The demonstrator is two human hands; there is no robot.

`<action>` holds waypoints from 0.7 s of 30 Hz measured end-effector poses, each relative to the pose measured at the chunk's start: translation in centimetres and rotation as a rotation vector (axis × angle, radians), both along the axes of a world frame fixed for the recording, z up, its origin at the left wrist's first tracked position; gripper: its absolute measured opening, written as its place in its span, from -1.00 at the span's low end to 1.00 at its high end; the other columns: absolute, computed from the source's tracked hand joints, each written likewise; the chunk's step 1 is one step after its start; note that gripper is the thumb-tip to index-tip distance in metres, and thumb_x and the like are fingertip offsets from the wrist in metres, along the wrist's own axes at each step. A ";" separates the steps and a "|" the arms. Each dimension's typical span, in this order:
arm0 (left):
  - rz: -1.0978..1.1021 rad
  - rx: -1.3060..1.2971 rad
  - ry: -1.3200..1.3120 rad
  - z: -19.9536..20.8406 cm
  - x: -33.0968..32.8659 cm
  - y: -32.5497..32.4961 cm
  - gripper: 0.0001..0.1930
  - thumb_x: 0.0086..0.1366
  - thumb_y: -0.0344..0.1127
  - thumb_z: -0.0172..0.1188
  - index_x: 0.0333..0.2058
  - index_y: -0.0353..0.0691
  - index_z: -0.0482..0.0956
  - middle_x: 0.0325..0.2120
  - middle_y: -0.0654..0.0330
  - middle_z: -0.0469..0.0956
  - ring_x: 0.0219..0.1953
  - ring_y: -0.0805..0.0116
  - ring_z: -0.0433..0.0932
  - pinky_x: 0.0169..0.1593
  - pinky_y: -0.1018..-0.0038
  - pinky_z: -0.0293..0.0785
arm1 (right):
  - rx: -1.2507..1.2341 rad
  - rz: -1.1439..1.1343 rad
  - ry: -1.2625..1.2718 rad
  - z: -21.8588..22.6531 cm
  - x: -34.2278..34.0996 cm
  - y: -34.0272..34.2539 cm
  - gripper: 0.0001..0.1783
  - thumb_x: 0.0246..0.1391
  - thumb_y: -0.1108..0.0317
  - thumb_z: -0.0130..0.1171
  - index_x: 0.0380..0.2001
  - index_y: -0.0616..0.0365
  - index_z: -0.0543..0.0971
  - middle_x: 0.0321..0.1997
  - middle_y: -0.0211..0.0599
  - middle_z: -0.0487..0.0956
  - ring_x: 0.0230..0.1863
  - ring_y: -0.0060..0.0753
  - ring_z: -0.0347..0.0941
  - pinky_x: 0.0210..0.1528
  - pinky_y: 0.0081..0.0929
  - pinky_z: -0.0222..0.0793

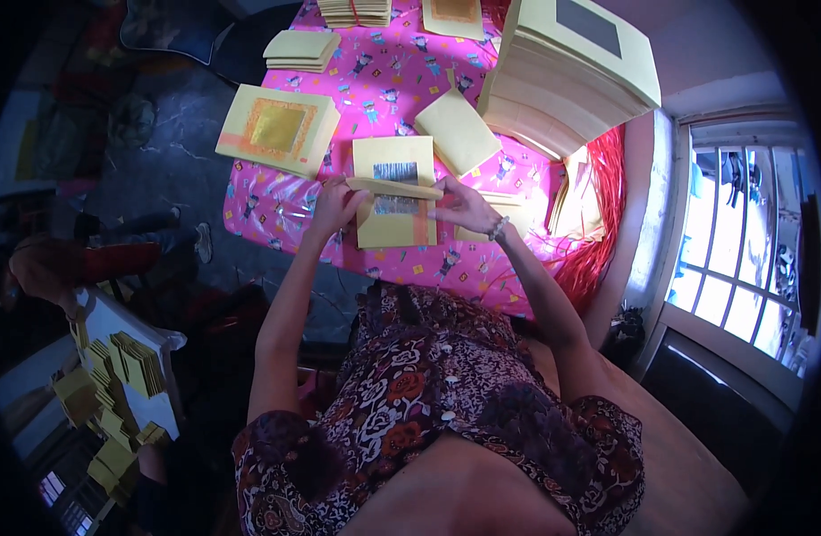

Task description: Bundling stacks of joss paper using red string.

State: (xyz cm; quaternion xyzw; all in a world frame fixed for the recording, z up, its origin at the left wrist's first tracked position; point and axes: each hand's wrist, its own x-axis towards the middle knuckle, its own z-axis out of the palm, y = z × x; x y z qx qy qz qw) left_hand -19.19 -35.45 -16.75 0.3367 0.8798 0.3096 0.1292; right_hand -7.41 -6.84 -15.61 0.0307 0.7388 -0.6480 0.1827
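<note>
Right in front of me, a pale yellow paper sheet [369, 234] with a silver foil patch and an orange-tinted strip lies on the pink patterned table cover [294, 201]. Above it I hold a thin, folded-looking strip of yellow paper [394, 188], seen almost edge-on. My left hand [337, 207] pinches its left end, and my right hand [467, 208] grips the right end between thumb and fingers. Whether the strip is one sheet or several is too small to tell. Just beyond my right hand lies a plain yellow paper bundle [458, 132].
A gold-patched paper stack [242, 119] lies left, with a plain stack [298, 51] behind. A tall paper stack [553, 85] stands back right beside red strings [607, 205]. At lower left, another person [44, 277] is near a white table [151, 415] bearing yellow bundles.
</note>
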 end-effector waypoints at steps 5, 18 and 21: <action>0.010 0.145 -0.042 0.9 -1.4 1.9 -0.77 0.17 -0.22 0.15 -0.32 -0.27 0.58 -0.41 0.01 0.57 -0.31 -0.01 0.49 -0.13 0.20 0.36 | 0.059 -0.163 0.135 -2.6 -1.4 -1.3 -0.51 0.00 0.18 0.26 -0.07 0.21 0.39 -0.12 -0.14 0.53 -0.12 -0.29 0.50 -0.08 -0.38 0.44; 0.353 0.164 -0.169 -2.2 0.2 3.0 -0.73 0.13 -0.41 0.22 -0.21 -0.28 0.41 -0.53 0.22 0.50 -0.55 0.50 0.46 -0.49 0.52 0.35 | 0.589 -0.478 0.102 -5.3 -2.1 -4.8 -0.74 0.02 0.30 0.16 -0.42 0.26 0.34 -0.46 -0.02 0.40 -0.40 0.07 0.35 -0.28 -0.09 0.31; 0.387 0.193 -0.219 -2.1 1.2 3.3 -0.62 0.15 -0.45 0.17 -0.07 -0.29 0.28 -0.41 0.13 0.50 -0.42 0.41 0.50 -0.38 0.50 0.40 | 0.583 -0.466 0.043 -4.8 -1.8 -5.0 -0.76 0.02 0.32 0.13 -0.40 0.26 0.35 -0.40 0.04 0.43 -0.31 0.13 0.38 -0.24 -0.07 0.30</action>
